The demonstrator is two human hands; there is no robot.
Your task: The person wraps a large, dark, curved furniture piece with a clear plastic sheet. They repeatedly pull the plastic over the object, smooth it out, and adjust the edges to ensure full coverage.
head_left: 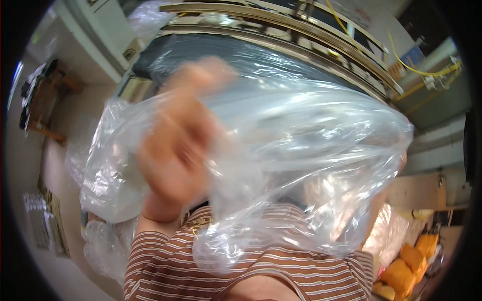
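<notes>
A large, crinkled piece of clear plastic film (301, 125) spreads in front of my chest, its folds drawn tight toward the right. My left hand (183, 135) is raised at the left part of the film, its fingers curled but badly smeared by motion. Film bunches right beside its palm, though whether the fingers grip it I cannot make out. At the film's far right end, where the folds gather to a point, only a sliver of my right hand (403, 159) shows. It grips the film there, with its fingers mostly hidden behind the plastic.
Under the film lies a dark, plastic-covered surface (181, 50), with long wooden rails (286, 22) beyond it. More clear plastic (108, 246) hangs at the lower left. A wooden stool (45, 108) stands far left. Orange bundles (401, 273) lie at lower right; a yellow cable (427, 72) hangs upper right.
</notes>
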